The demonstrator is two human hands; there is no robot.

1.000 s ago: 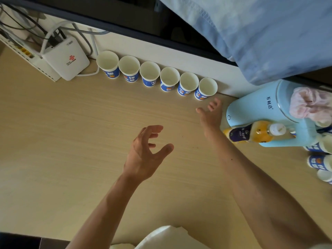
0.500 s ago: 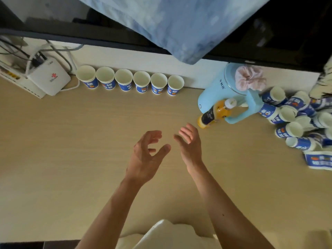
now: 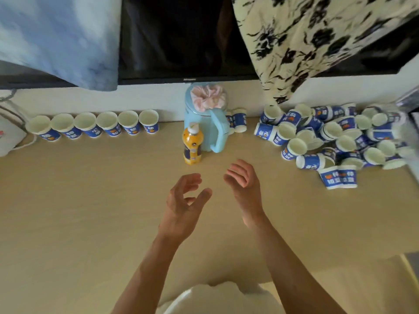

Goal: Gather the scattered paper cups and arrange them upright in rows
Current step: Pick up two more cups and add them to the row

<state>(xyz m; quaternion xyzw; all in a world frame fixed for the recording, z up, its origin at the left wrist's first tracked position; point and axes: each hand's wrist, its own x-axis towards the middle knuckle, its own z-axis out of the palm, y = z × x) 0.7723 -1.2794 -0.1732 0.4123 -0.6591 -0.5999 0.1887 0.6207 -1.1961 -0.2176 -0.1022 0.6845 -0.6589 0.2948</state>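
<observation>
The row of cups (image 3: 95, 125) stands along the back wall on the left: six cups, upright, mouths up, rims touching or nearly so. The heap of cups (image 3: 335, 137) lies at the far right of the desk (image 3: 90, 200). Most of these lie on their sides, stacked over one another. Two more cups (image 3: 239, 120) stand just behind the kettle handle.

Change noted: a second ago the right hand (image 3: 243, 184) was stretched out at the right end of the row, close to the sixth cup. It has since drawn back to mid-desk and now hangs over bare desk, empty, fingers loosely bent. The left hand (image 3: 183, 205) has stayed beside it, also empty, thumb and fingers spread apart in a half-cupped shape. Neither hand touches a cup. The view has also swung right, bringing the whole heap into sight.

Meaning for the task: the sixth cup appears placed, and the hands look to be between placements. The next pick most likely comes from the heap, well apart from the row.

Obstruction: a light blue kettle (image 3: 197, 116) with a pink cloth (image 3: 208, 97) on its lid, and an orange drink bottle (image 3: 192, 146) just in front of it, stand between the row and the heap. A carry from right to left must pass in front of them. The bottle is narrow and could tip if knocked.

Above hang a dark screen (image 3: 181, 37), a blue cloth (image 3: 56, 35) and a flowered cloth (image 3: 317, 37).
</observation>
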